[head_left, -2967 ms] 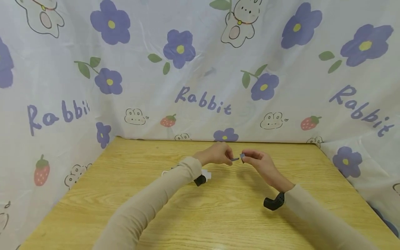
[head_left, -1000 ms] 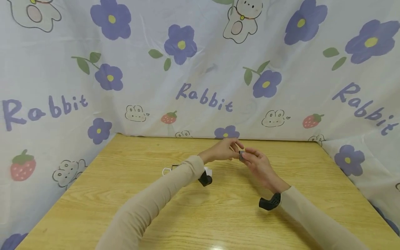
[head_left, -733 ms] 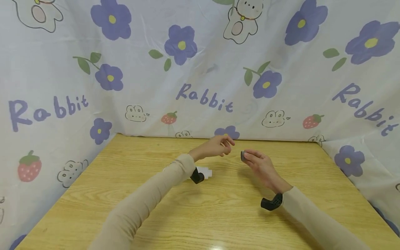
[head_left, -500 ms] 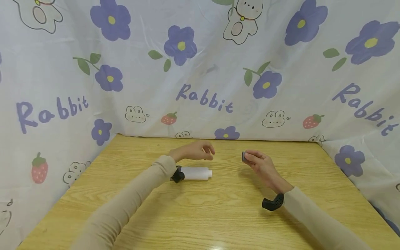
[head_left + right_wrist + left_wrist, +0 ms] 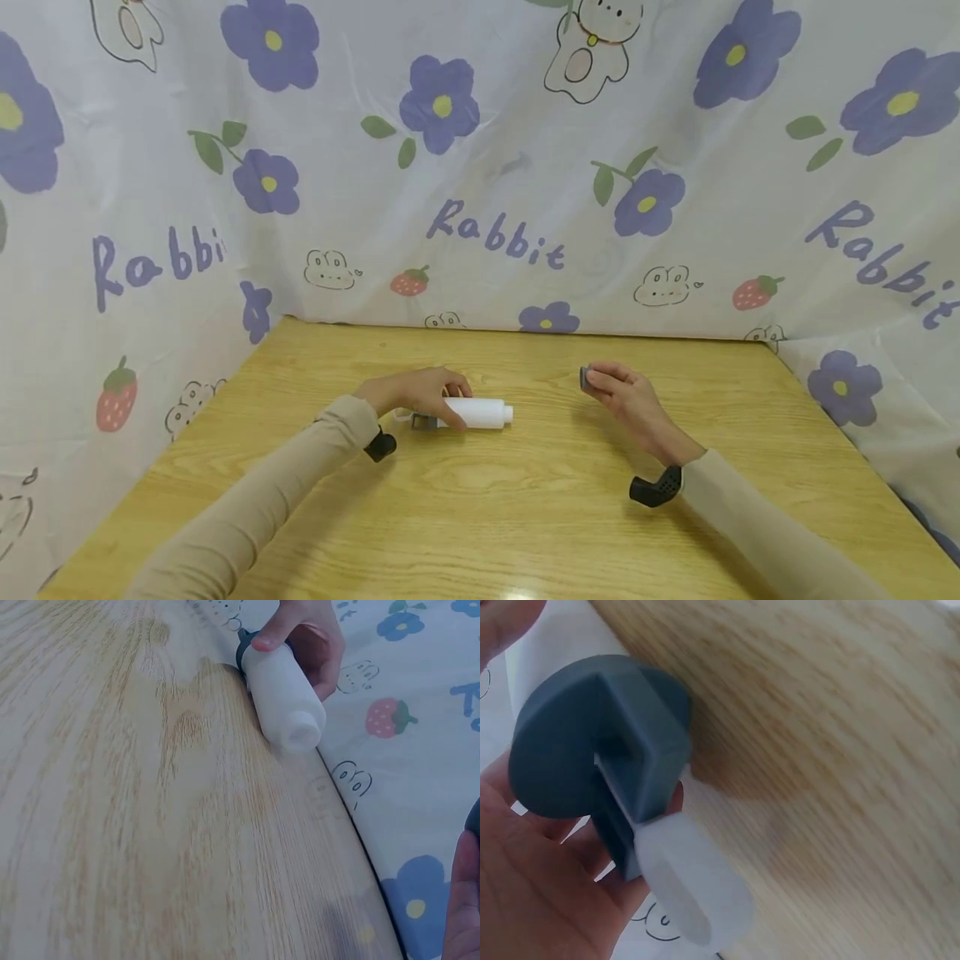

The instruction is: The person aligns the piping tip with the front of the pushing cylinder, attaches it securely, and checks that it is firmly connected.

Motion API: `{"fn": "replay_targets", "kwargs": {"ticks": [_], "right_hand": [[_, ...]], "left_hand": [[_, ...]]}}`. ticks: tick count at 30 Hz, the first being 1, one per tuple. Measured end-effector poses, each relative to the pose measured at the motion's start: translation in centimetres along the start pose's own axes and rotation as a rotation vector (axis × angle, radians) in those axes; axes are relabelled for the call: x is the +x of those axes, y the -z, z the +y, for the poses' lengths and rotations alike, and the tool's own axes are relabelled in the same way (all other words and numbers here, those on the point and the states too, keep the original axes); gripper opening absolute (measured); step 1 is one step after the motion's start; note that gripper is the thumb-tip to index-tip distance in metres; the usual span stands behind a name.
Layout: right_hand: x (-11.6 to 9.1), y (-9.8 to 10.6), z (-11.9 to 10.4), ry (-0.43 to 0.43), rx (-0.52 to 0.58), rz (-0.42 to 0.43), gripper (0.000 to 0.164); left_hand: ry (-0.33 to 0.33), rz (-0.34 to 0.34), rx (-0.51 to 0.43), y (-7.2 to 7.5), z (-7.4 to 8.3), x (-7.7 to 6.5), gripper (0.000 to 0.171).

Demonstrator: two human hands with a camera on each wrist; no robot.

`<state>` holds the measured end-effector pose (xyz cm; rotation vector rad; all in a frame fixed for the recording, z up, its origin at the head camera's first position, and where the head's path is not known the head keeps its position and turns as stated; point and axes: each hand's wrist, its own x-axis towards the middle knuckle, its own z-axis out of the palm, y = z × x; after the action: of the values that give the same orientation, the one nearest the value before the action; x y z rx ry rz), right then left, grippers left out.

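A white cylinder (image 5: 483, 413) lies on the table, its right end stepping down to a narrower stub. My left hand (image 5: 412, 390) grips it near its left end, thumb on the near side and fingers over the far side. In the left wrist view that end carries a dark grey round cap (image 5: 555, 750) with a slotted bracket, from which a white loop (image 5: 694, 881) sticks out. Farther right, above the table, my right hand (image 5: 633, 404) pinches a small dark grey piece (image 5: 585, 380) between thumb and fingers. Its exact shape is mostly hidden by the fingers.
The wooden table (image 5: 480, 517) ends at the back against a hanging white cloth (image 5: 510, 183) printed with flowers and rabbits. More of the cloth stands along the left and right sides. A black wrist camera (image 5: 656, 487) juts below the right wrist.
My left hand was at the grey piece beside my right hand, came away from it, moved left and down, and took hold of the white cylinder. The right hand kept the grey piece nearly in place.
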<state>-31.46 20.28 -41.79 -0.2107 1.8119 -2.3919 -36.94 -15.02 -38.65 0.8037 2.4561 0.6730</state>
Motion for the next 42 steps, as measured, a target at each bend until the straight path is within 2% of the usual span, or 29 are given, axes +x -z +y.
{"fn": "replay_targets", "kwargs": {"ticks": [6,11,17,23,29,36,39,42], "right_hand": [[0.0,0.2,0.0,0.0,-0.019,0.0,0.011],[-0.1,0.1,0.3,-0.003,-0.071,0.012,0.017],[-0.3,-0.9,1.1,-0.002,-0.112,0.017,0.024],[-0.2,-2.5,1.7,0.018,-0.106,-0.006,0.04],[-0.3,-3.6,1.8,0.024,-0.052,-0.013,0.032],[-0.3,-3.6,1.8,-0.029,-0.013,-0.013,0.017],[-0.3,-3.6,1.7,-0.06,-0.014,-0.024,0.016],[-0.3,-3.6,1.6,-0.096,-0.013,-0.024,0.023]], "left_hand": [[0.003,0.011,0.006,-0.1,0.1,0.1,0.047],[-0.051,0.02,-0.002,0.1,0.7,0.5,0.044],[-0.114,0.04,-0.011,1.0,2.7,1.1,0.043],[-0.136,0.024,-0.002,1.3,4.5,2.1,0.045],[-0.145,0.016,0.004,1.2,5.6,2.4,0.046],[-0.156,0.031,-0.004,0.9,5.7,2.7,0.043],[-0.157,0.039,0.005,0.8,5.9,2.6,0.043],[-0.152,0.045,0.024,0.7,6.2,2.6,0.043]]}}
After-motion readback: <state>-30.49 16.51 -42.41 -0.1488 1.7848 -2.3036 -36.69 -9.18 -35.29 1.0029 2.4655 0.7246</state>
